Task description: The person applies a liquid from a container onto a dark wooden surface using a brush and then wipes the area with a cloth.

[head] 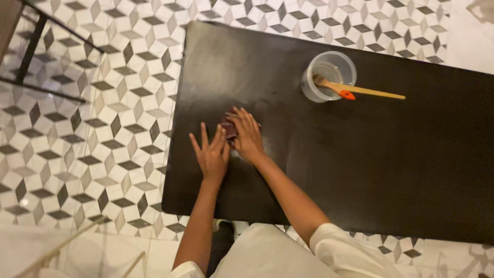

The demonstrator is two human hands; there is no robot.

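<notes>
Both hands rest on the dark tabletop (pixel 360 170), near its 9 o'clock edge. Left hand (pixel 212 154) lies flat, fingers spread, holding nothing. Right hand (pixel 248 135) presses palm-down on a small dark reddish pad (pixel 228 127) — sandpaper or cloth, cannot tell — which shows just at 9 o'clock of the fingers, between the two hands. Clear plastic cup (pixel 329 72) stands well apart at 2 o'clock of the hands — a wooden-handled brush (pixel 355 91) lies across its rim, handle pointing to 3 o'clock. Patterned tile floor (pixel 103 118) surrounds the table.
</notes>
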